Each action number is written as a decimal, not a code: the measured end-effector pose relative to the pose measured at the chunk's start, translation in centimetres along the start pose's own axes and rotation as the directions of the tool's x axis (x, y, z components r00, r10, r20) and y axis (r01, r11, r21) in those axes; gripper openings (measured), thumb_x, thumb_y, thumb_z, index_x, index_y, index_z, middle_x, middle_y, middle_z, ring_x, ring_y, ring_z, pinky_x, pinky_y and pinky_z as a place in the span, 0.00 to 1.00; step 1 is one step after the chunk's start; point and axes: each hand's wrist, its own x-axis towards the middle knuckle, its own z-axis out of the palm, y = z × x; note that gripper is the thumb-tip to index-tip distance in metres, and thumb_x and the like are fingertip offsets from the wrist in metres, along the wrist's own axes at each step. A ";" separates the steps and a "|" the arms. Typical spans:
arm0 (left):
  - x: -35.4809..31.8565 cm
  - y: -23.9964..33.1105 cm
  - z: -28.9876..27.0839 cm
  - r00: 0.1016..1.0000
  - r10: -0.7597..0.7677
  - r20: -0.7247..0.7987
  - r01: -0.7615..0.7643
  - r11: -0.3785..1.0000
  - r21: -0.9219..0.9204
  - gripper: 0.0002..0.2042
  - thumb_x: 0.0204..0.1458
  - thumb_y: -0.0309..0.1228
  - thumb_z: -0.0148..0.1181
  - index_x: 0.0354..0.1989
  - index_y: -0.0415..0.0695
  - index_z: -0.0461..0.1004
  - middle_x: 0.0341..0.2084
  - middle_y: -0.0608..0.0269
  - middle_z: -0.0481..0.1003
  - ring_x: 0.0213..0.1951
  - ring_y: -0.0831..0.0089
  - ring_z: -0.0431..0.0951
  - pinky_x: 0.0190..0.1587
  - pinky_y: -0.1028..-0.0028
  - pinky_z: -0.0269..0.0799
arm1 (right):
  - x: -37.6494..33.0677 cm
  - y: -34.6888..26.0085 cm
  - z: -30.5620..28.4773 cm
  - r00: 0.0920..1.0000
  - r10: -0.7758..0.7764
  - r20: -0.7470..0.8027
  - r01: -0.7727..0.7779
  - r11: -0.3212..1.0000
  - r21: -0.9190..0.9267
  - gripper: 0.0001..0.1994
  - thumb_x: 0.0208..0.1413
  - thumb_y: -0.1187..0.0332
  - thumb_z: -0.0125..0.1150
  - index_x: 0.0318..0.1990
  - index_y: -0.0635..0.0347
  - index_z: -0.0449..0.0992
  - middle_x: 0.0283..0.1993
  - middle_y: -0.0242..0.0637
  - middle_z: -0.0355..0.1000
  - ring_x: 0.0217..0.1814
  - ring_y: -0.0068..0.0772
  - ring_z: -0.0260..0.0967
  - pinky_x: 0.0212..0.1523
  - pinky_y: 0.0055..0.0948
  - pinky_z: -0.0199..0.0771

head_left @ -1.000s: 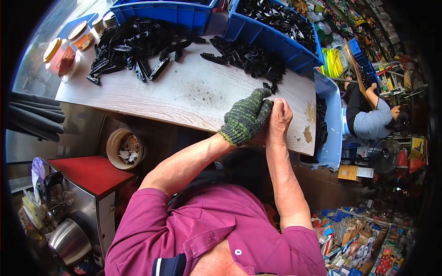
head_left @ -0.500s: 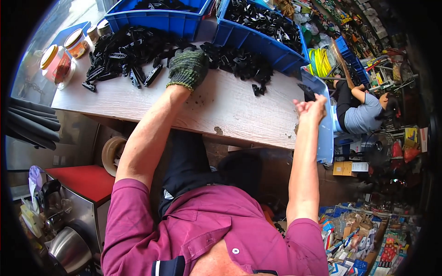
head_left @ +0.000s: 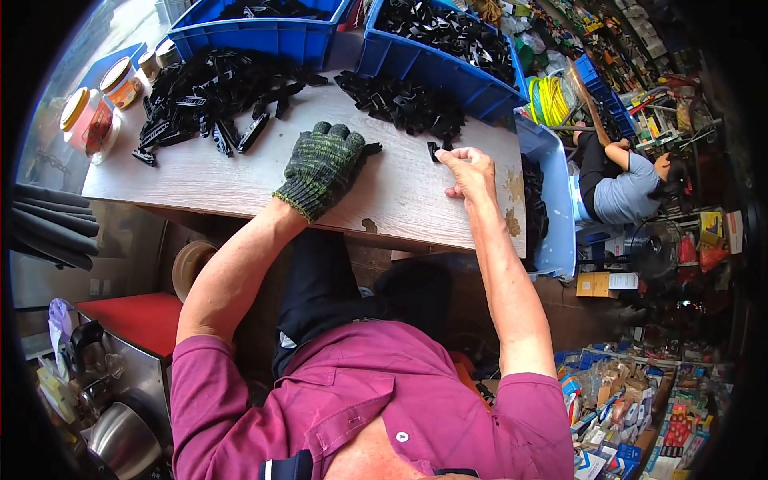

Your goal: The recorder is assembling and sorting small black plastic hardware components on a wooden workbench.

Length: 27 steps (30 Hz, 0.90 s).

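My left hand point(head_left: 324, 166), in a dark green knitted glove, is closed over the middle of the pale wooden table point(head_left: 264, 180). The end of a black plastic part point(head_left: 374, 149) sticks out past the glove; the rest is hidden. My bare right hand point(head_left: 472, 172) pinches a small black plastic piece point(head_left: 434, 151) between thumb and forefinger, just in front of the right pile. Long black plastic parts point(head_left: 192, 102) lie heaped at the far left of the table. Smaller black pieces point(head_left: 408, 104) form a second heap at the far right.
Two blue crates point(head_left: 252, 36) point(head_left: 436, 68) of black parts stand behind the heaps. A light-blue bin point(head_left: 556, 200) holding black parts adjoins the table's right edge. Lidded jars point(head_left: 84, 122) stand at the far left. Another person point(head_left: 628, 188) sits beyond the bin at the right.
My left hand has drawn back from the long-part heap, with a black part in it. My right hand has moved left from the bin, where it held a black part, to a small piece.
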 end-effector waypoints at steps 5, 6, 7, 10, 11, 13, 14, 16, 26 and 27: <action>0.2 0.3 -0.3 1.000 -0.009 -0.024 0.008 0.999 -0.044 0.10 0.55 0.40 0.61 0.38 0.46 0.77 0.34 0.53 0.75 0.39 0.52 0.75 0.39 0.55 0.72 | 0.7 -0.2 1.3 0.996 -0.070 -0.061 0.046 0.939 -0.340 0.17 0.45 0.57 0.75 0.36 0.58 0.81 0.29 0.34 0.77 0.24 0.26 0.73 0.18 0.25 0.77; 0.3 0.6 -0.5 0.997 -0.030 -0.077 0.025 0.997 -0.072 0.10 0.54 0.39 0.62 0.38 0.47 0.77 0.34 0.53 0.76 0.39 0.53 0.76 0.39 0.56 0.72 | 0.8 -0.1 1.5 0.989 -0.125 -0.079 0.082 0.910 -0.407 0.17 0.46 0.55 0.73 0.37 0.57 0.82 0.30 0.33 0.78 0.21 0.27 0.74 0.18 0.26 0.78; 0.3 0.6 -0.7 0.990 -0.058 -0.130 0.045 0.994 -0.098 0.11 0.53 0.39 0.62 0.39 0.47 0.77 0.35 0.53 0.76 0.39 0.53 0.76 0.40 0.56 0.73 | 0.6 -0.5 1.9 0.989 -0.125 -0.076 0.083 0.910 -0.407 0.17 0.46 0.55 0.73 0.37 0.57 0.82 0.30 0.33 0.78 0.21 0.27 0.74 0.18 0.26 0.78; 0.1 0.5 -0.8 0.966 -0.048 -0.256 0.000 0.983 -0.184 0.11 0.52 0.36 0.64 0.40 0.46 0.77 0.35 0.54 0.77 0.39 0.53 0.76 0.39 0.57 0.73 | 0.2 -1.4 2.4 0.985 -0.133 -0.106 0.064 0.867 -0.494 0.15 0.48 0.56 0.71 0.37 0.56 0.82 0.28 0.33 0.78 0.18 0.28 0.72 0.17 0.27 0.77; 0.1 0.7 -0.7 0.965 -0.047 -0.257 -0.002 0.983 -0.186 0.11 0.52 0.36 0.64 0.40 0.46 0.77 0.35 0.54 0.77 0.39 0.53 0.76 0.39 0.57 0.73 | 0.2 -1.3 2.3 0.986 -0.131 -0.107 0.061 0.865 -0.499 0.15 0.48 0.57 0.70 0.36 0.57 0.82 0.28 0.33 0.78 0.18 0.28 0.72 0.17 0.26 0.77; -0.1 1.8 -0.5 0.930 -0.072 -0.362 -0.034 0.959 -0.280 0.10 0.51 0.33 0.65 0.41 0.46 0.77 0.36 0.55 0.77 0.39 0.54 0.76 0.39 0.57 0.73 | 0.4 -0.8 2.0 0.986 -0.130 -0.103 0.061 0.862 -0.504 0.14 0.49 0.57 0.69 0.36 0.58 0.82 0.27 0.34 0.77 0.18 0.27 0.72 0.17 0.26 0.76; -0.4 2.5 -0.4 0.929 -0.081 -0.362 -0.051 0.939 -0.341 0.10 0.51 0.31 0.65 0.42 0.46 0.77 0.37 0.55 0.77 0.39 0.54 0.76 0.39 0.57 0.73 | 0.4 -0.3 1.7 0.991 -0.109 -0.073 0.074 0.923 -0.377 0.15 0.50 0.58 0.68 0.37 0.60 0.81 0.25 0.33 0.74 0.17 0.25 0.68 0.15 0.26 0.74; -0.4 4.1 0.8 0.910 -0.149 -0.387 -0.059 0.877 -0.478 0.12 0.51 0.27 0.64 0.45 0.46 0.77 0.41 0.54 0.78 0.43 0.53 0.77 0.45 0.58 0.74 | -0.5 -0.2 1.3 0.999 -0.041 0.018 0.042 0.996 -0.084 0.14 0.53 0.60 0.66 0.38 0.64 0.79 0.19 0.29 0.66 0.13 0.20 0.60 0.13 0.25 0.71; 0.6 7.2 2.0 0.978 -0.206 -0.038 0.112 0.667 -0.736 0.14 0.55 0.24 0.60 0.51 0.42 0.75 0.43 0.49 0.78 0.45 0.53 0.78 0.48 0.61 0.74 | -3.5 2.8 2.3 0.906 -0.245 0.345 0.084 0.904 0.420 0.16 0.62 0.57 0.62 0.35 0.63 0.78 0.13 0.24 0.60 0.10 0.17 0.53 0.13 0.22 0.57; 0.3 7.2 2.3 0.977 -0.210 -0.037 0.116 0.669 -0.734 0.14 0.55 0.24 0.60 0.51 0.42 0.75 0.43 0.49 0.78 0.45 0.53 0.78 0.48 0.61 0.74 | -3.5 2.8 2.5 0.903 -0.252 0.348 0.099 0.911 0.401 0.17 0.62 0.55 0.62 0.36 0.64 0.78 0.13 0.24 0.60 0.11 0.16 0.53 0.13 0.22 0.57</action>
